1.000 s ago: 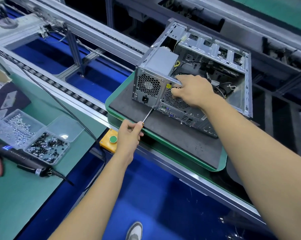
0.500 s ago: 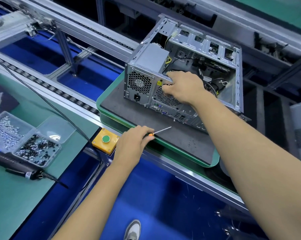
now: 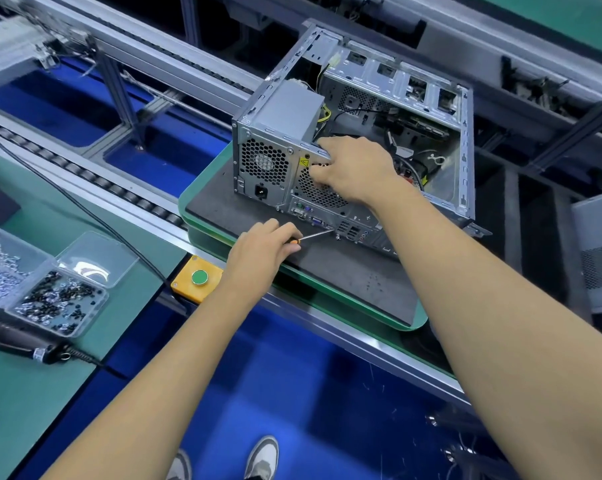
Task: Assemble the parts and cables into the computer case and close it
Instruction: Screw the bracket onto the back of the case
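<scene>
Since the earlier frame, my left hand (image 3: 261, 251), gripping the screwdriver (image 3: 315, 234), has advanced its rightward-pointing tip to a rear-panel screw on the computer case (image 3: 355, 133) atop the green tray (image 3: 202, 216), while my right hand (image 3: 353, 169) grips the case's rear edge.

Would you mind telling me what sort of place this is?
Most likely a computer assembly line: an open computer case on a green pallet, a roller conveyor, and a tray of screws.

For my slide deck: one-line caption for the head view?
Left hand aims a screwdriver at the open computer case while the right hand steadies it.
</scene>
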A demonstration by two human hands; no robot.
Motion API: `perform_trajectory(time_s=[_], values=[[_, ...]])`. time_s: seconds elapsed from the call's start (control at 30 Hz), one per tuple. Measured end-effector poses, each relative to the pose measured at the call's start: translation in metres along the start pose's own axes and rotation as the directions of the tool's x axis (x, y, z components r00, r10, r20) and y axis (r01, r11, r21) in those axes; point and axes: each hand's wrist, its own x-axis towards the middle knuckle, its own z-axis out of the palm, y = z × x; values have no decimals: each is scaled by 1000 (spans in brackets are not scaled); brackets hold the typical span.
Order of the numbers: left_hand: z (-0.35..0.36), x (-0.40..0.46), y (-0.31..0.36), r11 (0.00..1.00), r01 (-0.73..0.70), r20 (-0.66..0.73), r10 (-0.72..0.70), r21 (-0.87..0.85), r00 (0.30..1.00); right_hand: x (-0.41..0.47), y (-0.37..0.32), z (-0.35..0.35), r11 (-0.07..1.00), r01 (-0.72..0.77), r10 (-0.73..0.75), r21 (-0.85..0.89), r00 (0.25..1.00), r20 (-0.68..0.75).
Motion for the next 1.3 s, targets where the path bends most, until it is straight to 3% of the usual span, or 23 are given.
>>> perform_trajectory(time_s=[0.47, 0.77, 0.8, 0.87, 0.93, 0.97, 1.0, 1.03, 1.07, 1.1, 1.13, 1.17, 1.3], values=[[-2, 0, 4, 1000, 9, 74, -11, 17, 997, -1, -1, -1, 1000, -20, 20, -3, 1000, 2], [-13, -22, -12, 952, 147, 23, -147, -268, 989, -7, -6, -1, 999, -44, 44, 21, 999, 5], [-16, -27, -16, 931, 174, 13, -179, -321, 984, -10, -6, 1, 999, -34, 35, 27, 998, -51], [-22, -37, -24, 882, 223, -9, -249, -414, 968, -22, -8, 10, 998, 59, -65, -27, 941, -333], [-28, -50, -33, 833, 261, -21, -310, -488, 951, -43, -20, 33, 983, 182, -158, -31, 742, -651], [-30, -57, -38, 810, 270, -33, -335, -521, 942, -54, -30, 53, 969, 234, -113, 73, 688, -717], [-30, -64, -42, 784, 276, -50, -363, -556, 930, -67, -44, 73, 924, 270, -5, 270, 714, -700], [-30, -70, -46, 751, 285, -65, -399, -596, 915, -77, -62, 91, 817, 230, 161, 528, 789, -593], [-29, -75, -49, 708, 299, -74, -444, -640, 893, -83, -80, 106, 644, 117, 332, 756, 848, -414], [-27, -79, -52, 656, 312, -73, -490, -687, 869, -85, -96, 118, 445, 22, 461, 895, 852, -250], [-25, -82, -55, 604, 318, -66, -526, -731, 848, -82, -109, 128, 299, -23, 545, 954, 824, -151], [-23, -84, -57, 556, 320, -56, -554, -767, 831, -76, -118, 136, 221, -28, 588, 975, 801, -110], [-14, -85, -66, 434, 282, -29, -583, -855, 812, -40, -144, 147, 12, 1, 593, 1000, 805, -8]])
